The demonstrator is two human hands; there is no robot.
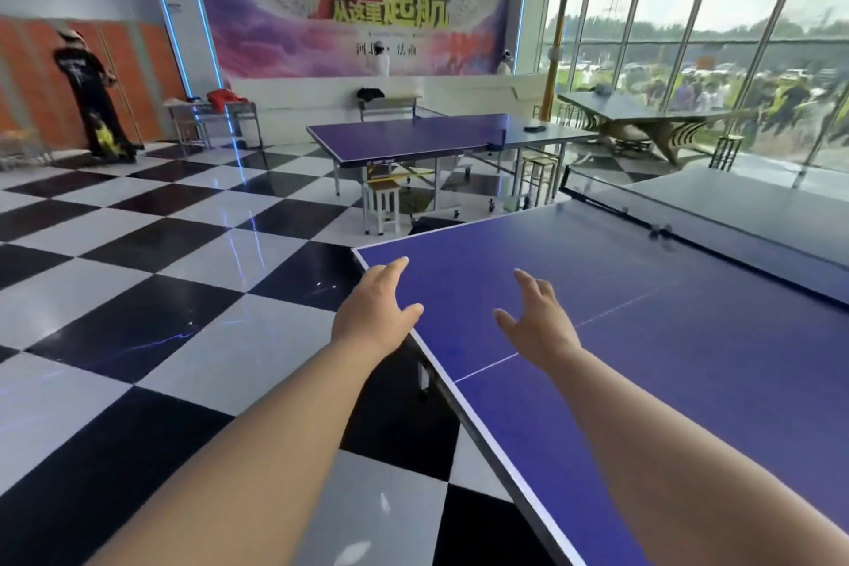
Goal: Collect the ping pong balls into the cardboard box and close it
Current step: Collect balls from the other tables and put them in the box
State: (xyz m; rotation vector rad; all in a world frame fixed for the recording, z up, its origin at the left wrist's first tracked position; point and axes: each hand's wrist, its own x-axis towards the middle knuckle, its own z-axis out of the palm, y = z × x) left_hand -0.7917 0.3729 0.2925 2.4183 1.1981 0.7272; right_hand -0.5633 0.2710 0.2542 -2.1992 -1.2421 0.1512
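Note:
My left hand [374, 310] reaches forward with fingers apart over the near left corner of a blue ping pong table [666, 358]. It holds nothing. My right hand [537, 319] is stretched out above the blue surface, fingers spread, also holding nothing. The table's net [689, 239] runs across the far right. Two small round shapes [660, 231] lie by the net; they are too blurred to tell whether they are balls. No cardboard box is in view.
A black-and-white checkered floor [161, 290] lies to the left. A second blue table [413, 138] with stools [383, 202] under it stands ahead. A person in black [92, 97] stands at the far left wall. Windows fill the right.

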